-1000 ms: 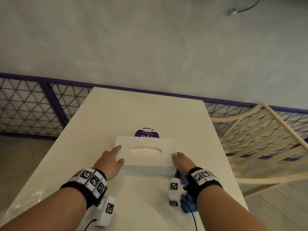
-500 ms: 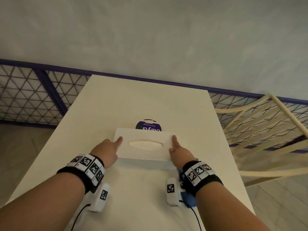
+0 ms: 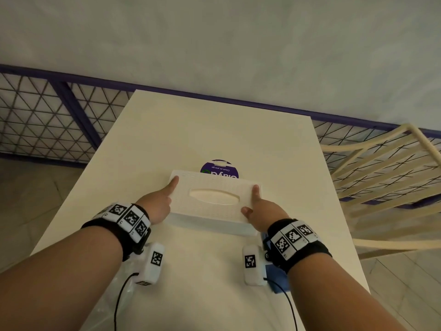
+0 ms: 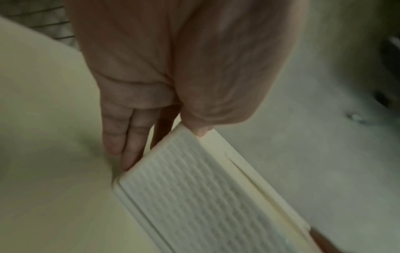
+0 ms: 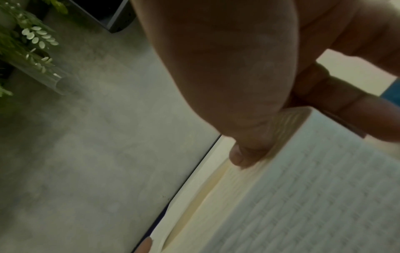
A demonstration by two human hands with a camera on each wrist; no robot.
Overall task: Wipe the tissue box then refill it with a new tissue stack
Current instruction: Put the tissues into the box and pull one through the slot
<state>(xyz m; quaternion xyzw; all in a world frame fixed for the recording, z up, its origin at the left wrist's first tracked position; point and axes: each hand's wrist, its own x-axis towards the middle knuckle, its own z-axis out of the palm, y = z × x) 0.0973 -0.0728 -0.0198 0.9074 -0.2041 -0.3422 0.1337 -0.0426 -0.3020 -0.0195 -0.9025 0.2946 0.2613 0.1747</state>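
A white tissue box with an oval slot stands mid-table. Its textured lid looks slightly raised off the base at the near edge. My left hand grips the lid's left end, index finger stretched along the top edge. In the left wrist view the thumb sits on the lid corner, with the fingers down its side. My right hand grips the right end, index finger and thumb on top. The right wrist view shows the thumb pressed on the lid.
A round purple wipes pack lies just behind the box. A blue cloth lies under my right wrist. Clear plastic wrap sits at the near left edge. A cream chair stands right of the table, with a mesh fence behind.
Both hands slid forward from the box's near corners along its ends. The index fingers now reach to the far corners, and the lid looks lifted from the base.
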